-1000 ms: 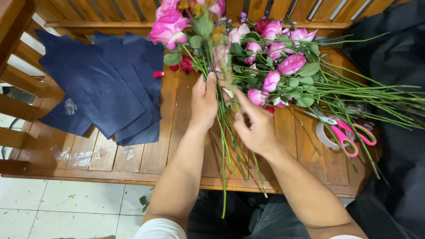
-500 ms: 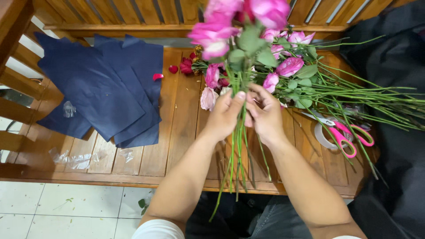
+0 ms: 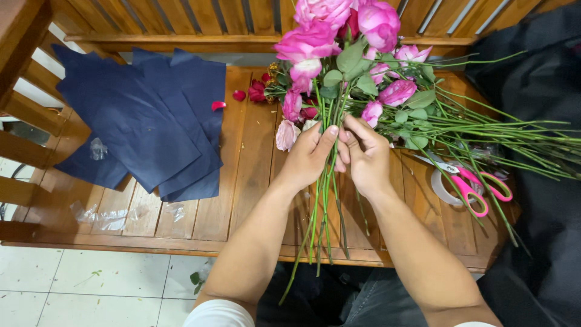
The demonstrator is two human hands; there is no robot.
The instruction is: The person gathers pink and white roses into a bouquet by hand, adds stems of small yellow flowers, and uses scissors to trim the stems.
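From the head view, the only one I have, the change is plain. A second ago my hands were low among the loose stems with the blooms lying back near the slatted rail; now the bunch of pink roses (image 3: 339, 36) has come up toward the camera and stands nearly upright. My left hand (image 3: 308, 157) is wrapped around the gathered stems (image 3: 324, 212), thumb laid up along them. My right hand (image 3: 366, 158) presses in from the other side, its fingers closed on the same bundle and touching the left. Both hands are therefore narrow and full, clamped on the stems just below the leaves.

I judge that the bunch is now gathered into one grip rather than being sorted, though the stem ends below the hands splay unevenly past the front edge of the worktop (image 3: 242, 200).

Taking the bunch as my landmark: the rest of the roses (image 3: 460, 130) lie to its right, stems running off to the right. The pink-handled scissors (image 3: 478, 184) sit just beyond those, lower right, over a roll of tape (image 3: 440, 189). The dark blue wrapping sheets (image 3: 145, 121) lie well to its left, unchanged. Loose red petals (image 3: 254, 92) lie just left of the blooms.
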